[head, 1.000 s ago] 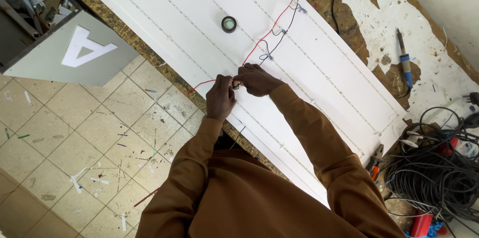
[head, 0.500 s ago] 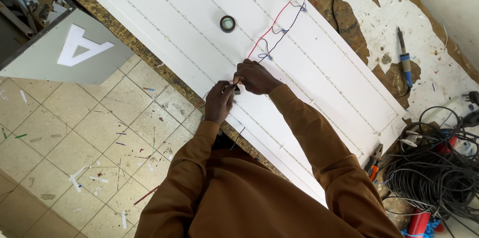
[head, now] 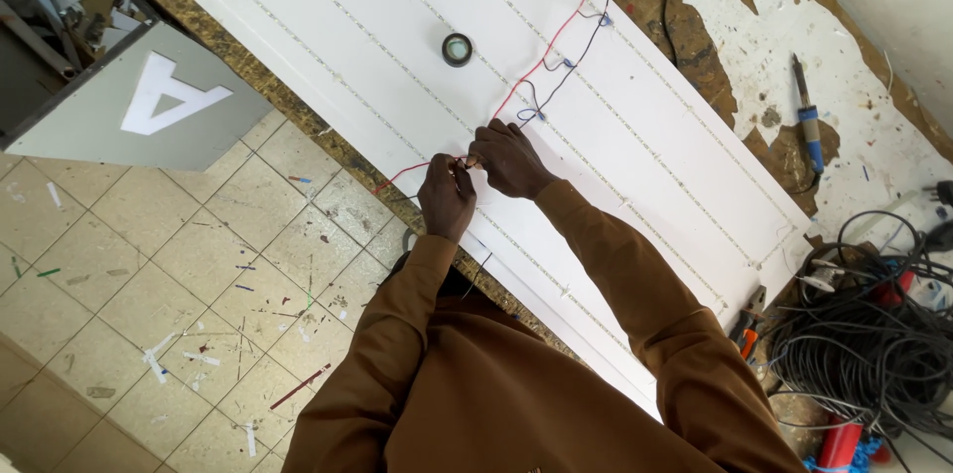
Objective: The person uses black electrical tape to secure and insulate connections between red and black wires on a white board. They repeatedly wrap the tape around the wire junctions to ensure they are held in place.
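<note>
- At the far left, a grey box point(head: 129, 106) with a white letter shape on its face sat over the tiled floor point(head: 149, 274), which was littered with small scraps.
- Left of centre, the left hand point(head: 447, 197) was pinched shut on the near end of a red wire point(head: 516, 86) at the near edge of the white panel point(head: 328, 26).
- Just beside it and touching at the fingertips, the right hand point(head: 508, 160) was closed on the same wire end; how the strands lay between the fingers was too small to tell.
- From the hands, the red wire ran far and right across the panel, with a dark wire point(head: 571, 61) alongside it.
- A roll of black tape point(head: 457, 49) lay flat on the panel, beyond the hands and apart from them.
- Further right, a blue-handled tool point(head: 806, 116) lay on the paint-spattered desk point(head: 715, 56).
- At the near right, a tangle of black cable point(head: 864, 344) was heaped on the desk, with orange-handled pliers point(head: 747, 329) at its left edge.
</note>
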